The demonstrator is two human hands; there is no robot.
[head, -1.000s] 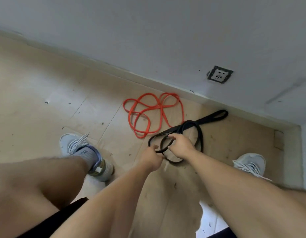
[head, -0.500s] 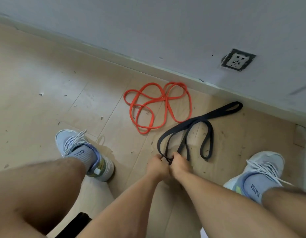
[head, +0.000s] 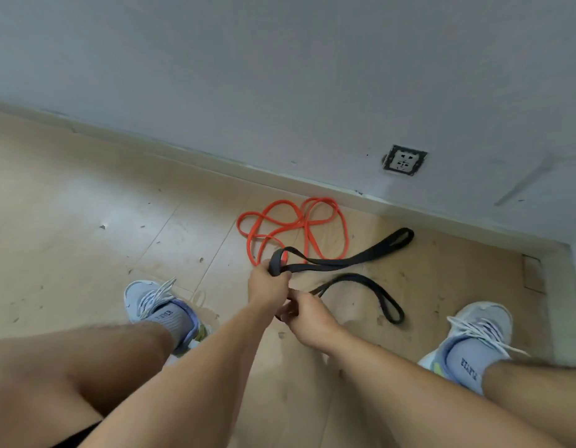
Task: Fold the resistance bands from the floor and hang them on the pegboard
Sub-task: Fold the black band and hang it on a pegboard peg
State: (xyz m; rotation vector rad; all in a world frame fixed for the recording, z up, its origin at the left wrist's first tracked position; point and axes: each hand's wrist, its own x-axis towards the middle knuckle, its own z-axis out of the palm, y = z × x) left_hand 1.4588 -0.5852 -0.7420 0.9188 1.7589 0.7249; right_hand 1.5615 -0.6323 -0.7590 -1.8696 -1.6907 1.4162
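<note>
A black resistance band (head: 351,260) lies partly on the wooden floor, with one long fold reaching right toward the wall and a second loop curving near my right shoe. My left hand (head: 269,286) grips one folded end of it, a small loop sticking up above the fist. Just below, my right hand (head: 307,313) holds another part of the same band. An orange resistance band (head: 307,226) lies tangled on the floor by the skirting board, beyond both hands and untouched. No pegboard is in view.
My two feet in pale sneakers, the left shoe (head: 157,302) and the right shoe (head: 474,331), stand either side of the bands. A grey wall with a socket (head: 404,160) runs behind. The floor (head: 86,221) is scattered with small debris.
My left hand has lifted up and away from my right hand with a fold of the black band. The band's loops have stretched out to the right across the floor.
</note>
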